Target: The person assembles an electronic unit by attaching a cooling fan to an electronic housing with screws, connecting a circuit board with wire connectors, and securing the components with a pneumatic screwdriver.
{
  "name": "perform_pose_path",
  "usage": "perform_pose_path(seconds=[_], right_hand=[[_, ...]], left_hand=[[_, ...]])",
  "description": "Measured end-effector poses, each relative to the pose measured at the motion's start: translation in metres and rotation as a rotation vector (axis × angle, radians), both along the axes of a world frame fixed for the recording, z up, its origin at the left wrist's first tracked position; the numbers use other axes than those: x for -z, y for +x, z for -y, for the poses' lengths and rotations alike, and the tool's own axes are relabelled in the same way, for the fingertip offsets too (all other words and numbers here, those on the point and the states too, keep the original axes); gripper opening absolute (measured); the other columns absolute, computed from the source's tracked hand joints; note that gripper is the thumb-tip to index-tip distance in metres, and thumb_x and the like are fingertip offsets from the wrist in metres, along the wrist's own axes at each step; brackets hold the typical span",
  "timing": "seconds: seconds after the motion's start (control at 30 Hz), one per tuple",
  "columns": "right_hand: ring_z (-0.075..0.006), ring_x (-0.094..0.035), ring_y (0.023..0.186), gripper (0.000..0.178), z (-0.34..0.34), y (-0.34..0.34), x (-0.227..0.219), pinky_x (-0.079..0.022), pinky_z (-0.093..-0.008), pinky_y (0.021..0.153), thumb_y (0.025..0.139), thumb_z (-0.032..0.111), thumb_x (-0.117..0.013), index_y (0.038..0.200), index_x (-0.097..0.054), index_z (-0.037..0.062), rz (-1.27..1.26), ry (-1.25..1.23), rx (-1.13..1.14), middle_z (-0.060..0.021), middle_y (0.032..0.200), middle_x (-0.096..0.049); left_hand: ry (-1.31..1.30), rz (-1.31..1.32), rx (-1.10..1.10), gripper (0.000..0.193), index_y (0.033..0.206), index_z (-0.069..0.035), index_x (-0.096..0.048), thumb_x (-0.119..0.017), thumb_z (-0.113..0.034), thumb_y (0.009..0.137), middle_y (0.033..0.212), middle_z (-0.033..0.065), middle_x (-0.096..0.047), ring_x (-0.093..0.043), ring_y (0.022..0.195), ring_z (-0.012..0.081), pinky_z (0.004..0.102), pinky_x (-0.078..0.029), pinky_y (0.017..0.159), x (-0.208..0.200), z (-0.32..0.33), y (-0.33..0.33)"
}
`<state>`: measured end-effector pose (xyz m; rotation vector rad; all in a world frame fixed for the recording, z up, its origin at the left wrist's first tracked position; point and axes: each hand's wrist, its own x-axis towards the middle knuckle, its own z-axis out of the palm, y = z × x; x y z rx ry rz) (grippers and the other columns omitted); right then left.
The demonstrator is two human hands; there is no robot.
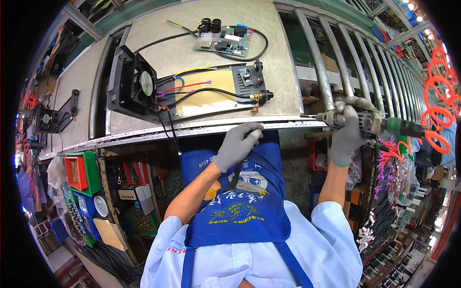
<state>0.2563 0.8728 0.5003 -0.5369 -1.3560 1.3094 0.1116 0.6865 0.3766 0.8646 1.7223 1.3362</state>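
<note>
My right hand (347, 137), in a grey glove, is wrapped round a power screwdriver (402, 127) with a green rear end, beside the bench's front edge at the right. The tool lies level, its thin bit pointing left. My gloved left hand (237, 146) is closed in front of the bench edge, thumb against the fingers; I cannot see what they hold, if anything. Beyond it on the bench lies a black metal chassis (180, 91) with a fan (145, 83), coloured wires and a cream sheet (211, 85). Behind that rests a circuit board (228, 41) with black capacitors and a cable.
A second fan unit (50, 117) stands farther left on the line. Metal rollers (336, 57) run off to the right, with a coiled orange hose (438, 105) hanging beyond. Parts bins (77, 173) sit below the bench at left; bundled wires (386, 158) hang at right.
</note>
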Motion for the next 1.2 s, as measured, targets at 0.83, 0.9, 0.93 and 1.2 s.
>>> perform_pose_path(seconds=[0.83,0.9,0.93,1.2], right_hand=[[-0.0132,-0.057,0.056,0.016,0.000,-0.006,-0.002,-0.049,-0.0249,0.048,0.084,-0.008,-0.057,0.099,-0.057,-0.0034,0.015,-0.033,0.115,-0.0126,0.078,-0.064],[-0.0202,-0.061,0.076,0.026,-0.004,0.004,-0.006,-0.057,-0.0337,0.069,0.083,-0.007,-0.053,0.108,-0.056,0.0021,-0.005,-0.050,0.014,-0.0128,0.096,-0.061],[-0.0194,-0.061,0.078,0.030,-0.003,0.006,-0.008,-0.057,-0.0379,0.076,0.084,-0.006,-0.053,0.111,-0.056,0.0041,-0.038,-0.077,0.018,-0.0116,0.098,-0.061],[-0.0161,-0.057,0.079,0.032,0.006,-0.004,-0.019,-0.051,-0.0381,0.084,0.084,0.001,-0.053,0.115,-0.055,0.0061,-0.295,-0.230,-0.217,-0.0090,0.100,-0.060]], left_hand=[[-0.022,0.396,-0.003,0.034,0.124,0.003,-0.062,-0.051,-0.021,0.102,0.100,0.0097,-0.067,-0.063,0.082,0.0129,0.0262,-0.053,0.073,0.005,-0.013,0.003],[-0.005,0.428,0.006,0.035,0.124,0.003,-0.062,-0.051,-0.022,0.102,0.101,0.0098,-0.067,-0.063,0.082,0.0130,0.0260,-0.053,0.073,0.003,-0.019,0.004],[0.013,0.463,0.020,0.036,0.125,0.003,-0.061,-0.050,-0.023,0.102,0.101,0.0100,-0.067,-0.063,0.083,0.0132,0.0259,-0.053,0.072,0.001,-0.022,0.003],[0.175,0.595,0.087,0.038,0.123,0.002,-0.064,-0.063,-0.027,0.099,0.093,0.0042,-0.066,-0.061,0.076,0.0086,0.0206,-0.050,0.064,-0.003,-0.024,-0.009]])
